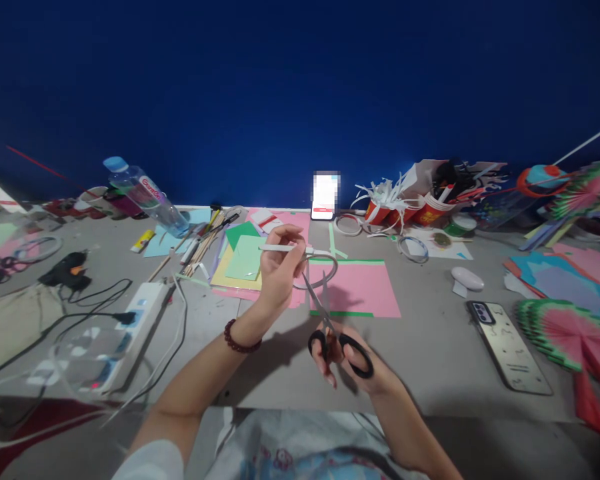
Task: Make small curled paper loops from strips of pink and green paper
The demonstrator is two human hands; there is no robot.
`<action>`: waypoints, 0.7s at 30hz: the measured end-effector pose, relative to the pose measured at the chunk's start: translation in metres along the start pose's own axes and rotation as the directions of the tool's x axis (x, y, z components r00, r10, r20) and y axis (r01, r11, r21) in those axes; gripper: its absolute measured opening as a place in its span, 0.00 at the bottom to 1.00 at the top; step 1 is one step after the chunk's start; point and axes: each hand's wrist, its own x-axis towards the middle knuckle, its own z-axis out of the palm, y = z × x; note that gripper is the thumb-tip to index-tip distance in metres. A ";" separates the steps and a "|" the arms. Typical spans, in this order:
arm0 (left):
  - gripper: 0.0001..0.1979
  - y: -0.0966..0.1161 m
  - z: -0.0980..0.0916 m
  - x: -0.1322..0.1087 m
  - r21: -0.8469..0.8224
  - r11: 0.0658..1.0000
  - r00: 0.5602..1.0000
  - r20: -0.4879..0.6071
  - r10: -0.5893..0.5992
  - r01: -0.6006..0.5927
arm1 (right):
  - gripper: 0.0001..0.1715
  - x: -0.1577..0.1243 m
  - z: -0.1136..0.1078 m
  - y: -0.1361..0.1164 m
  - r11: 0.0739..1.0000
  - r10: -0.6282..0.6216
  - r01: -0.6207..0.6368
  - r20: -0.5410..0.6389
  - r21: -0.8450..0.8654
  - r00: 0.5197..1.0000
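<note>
In the middle of the head view, my left hand (280, 267) is raised over the table with its fingers pinched on a thin roll of white tape (336, 270). A short white end of the tape sticks out to the left of the fingers. My right hand (347, 353) has its fingers through the black handles of a pair of scissors (323, 308). The scissor blades point up and are parted, just below the tape roll. Beneath both lies a pink sheet of paper (365, 290) with green strips along its top and bottom edges.
A lit phone (323, 197) leans at the back. Another phone (510, 347) and a pink-green paper fan (575, 330) lie at right. Red paper cups (430, 210) hold tools. At left are a power strip (135, 333) with cables and a tilted plastic bottle (147, 193).
</note>
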 end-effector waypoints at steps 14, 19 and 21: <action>0.16 0.006 0.001 0.001 -0.140 0.928 0.937 0.091 -0.336 0.346 | 0.15 0.012 -0.022 -0.075 0.650 -0.577 0.255 -0.247 -0.716 0.778; 0.17 0.004 0.003 -0.003 -0.074 0.915 0.917 0.076 -0.392 0.397 | 0.18 0.033 -0.024 -0.094 0.538 -0.501 0.266 -0.050 -0.800 0.864; 0.17 0.003 0.003 -0.003 -0.068 0.911 0.913 0.062 -0.403 0.406 | 0.18 0.040 -0.025 -0.092 0.531 -0.454 0.266 -0.004 -0.804 0.891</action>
